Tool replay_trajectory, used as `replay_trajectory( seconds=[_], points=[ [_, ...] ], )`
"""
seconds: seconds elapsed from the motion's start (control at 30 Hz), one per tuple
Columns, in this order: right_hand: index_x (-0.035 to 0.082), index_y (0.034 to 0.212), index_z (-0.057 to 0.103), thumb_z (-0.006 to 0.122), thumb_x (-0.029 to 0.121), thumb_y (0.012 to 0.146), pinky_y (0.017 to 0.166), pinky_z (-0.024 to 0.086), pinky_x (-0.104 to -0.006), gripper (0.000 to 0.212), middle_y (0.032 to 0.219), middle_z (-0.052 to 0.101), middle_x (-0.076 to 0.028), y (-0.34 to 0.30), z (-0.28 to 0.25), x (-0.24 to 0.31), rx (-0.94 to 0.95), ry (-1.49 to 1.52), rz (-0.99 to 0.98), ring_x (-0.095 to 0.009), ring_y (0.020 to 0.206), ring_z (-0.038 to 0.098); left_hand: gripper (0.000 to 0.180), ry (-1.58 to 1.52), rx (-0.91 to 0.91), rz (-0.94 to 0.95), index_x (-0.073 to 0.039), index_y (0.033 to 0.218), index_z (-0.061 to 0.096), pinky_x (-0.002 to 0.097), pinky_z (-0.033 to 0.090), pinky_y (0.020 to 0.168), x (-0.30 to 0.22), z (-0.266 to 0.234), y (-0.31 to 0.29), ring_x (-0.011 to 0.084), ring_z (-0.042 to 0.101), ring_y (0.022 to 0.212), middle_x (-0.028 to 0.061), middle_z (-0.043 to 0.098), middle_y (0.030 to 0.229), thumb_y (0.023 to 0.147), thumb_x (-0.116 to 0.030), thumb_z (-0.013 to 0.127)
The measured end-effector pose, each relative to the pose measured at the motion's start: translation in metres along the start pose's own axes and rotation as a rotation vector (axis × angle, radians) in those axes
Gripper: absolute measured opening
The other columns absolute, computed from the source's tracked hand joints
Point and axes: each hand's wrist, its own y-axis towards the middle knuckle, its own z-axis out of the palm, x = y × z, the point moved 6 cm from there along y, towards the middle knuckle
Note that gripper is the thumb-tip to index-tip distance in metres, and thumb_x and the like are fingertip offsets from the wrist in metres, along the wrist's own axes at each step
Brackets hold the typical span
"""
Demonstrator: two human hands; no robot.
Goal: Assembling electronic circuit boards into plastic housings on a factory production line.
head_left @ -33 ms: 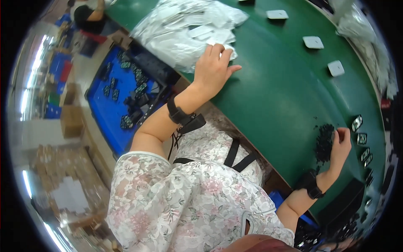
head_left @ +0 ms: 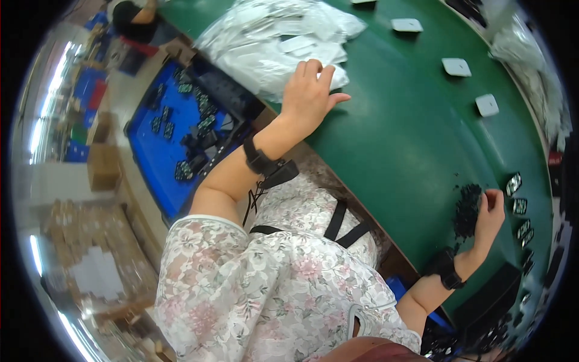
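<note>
My left hand (head_left: 306,96) is over the near edge of a heap of clear plastic bags with flat white pieces (head_left: 283,42) in them. Its fingers are bent a little and the thumb stands well apart; nothing shows in its grasp. At the right, my right hand (head_left: 490,214) is beside a loose pile of small black parts (head_left: 467,211), thumb and fingertips pressed together. Whatever the pinch holds, if anything, is too small to make out. Just past this hand, several small dark pieces with shiny, greenish faces (head_left: 520,206) lie in a row.
White rounded-square covers (head_left: 456,67) stand spaced along the far side of the green table (head_left: 386,145). A blue tray (head_left: 151,145) with circuit boards and black parts is left of the table. A black box-like object (head_left: 488,301) lies at the near right. Another person (head_left: 134,21) is at the far left.
The whole view has shifted slightly, so the table things appear a little farther right and lower. Both hands keep nearly the same poses.
</note>
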Motion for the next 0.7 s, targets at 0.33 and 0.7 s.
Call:
replay_trajectory(
  seconds=[0.33, 0.7],
  points=[
    [-0.001, 0.108, 0.060, 0.058, 0.007, 0.089, 0.081, 0.045, -0.0271, 0.021, 0.099, 0.062, -0.008, 0.018, 0.003, -0.052, 0.033, 0.031, -0.039, -0.015, 0.089, 0.057, 0.018, -0.026, 0.072, 0.007, -0.001, 0.087, 0.056, 0.0366, 0.047, 0.077, 0.017, 0.040, -0.013, 0.0297, 0.052, 0.091, 0.0134, 0.055, 0.090, 0.071, -0.008, 0.056],
    [-0.002, 0.104, 0.060, 0.057, 0.008, 0.090, 0.069, 0.048, -0.0241, 0.017, 0.091, 0.062, -0.007, 0.028, 0.006, -0.029, 0.003, 0.006, 0.020, -0.013, 0.079, 0.058, 0.009, -0.718, -0.167, -0.043, -0.008, 0.090, 0.057, 0.0379, 0.050, 0.064, -0.065, 0.013, 0.043, 0.0296, 0.060, 0.078, 0.0102, 0.058, 0.082, 0.084, -0.014, 0.057]
  ],
)
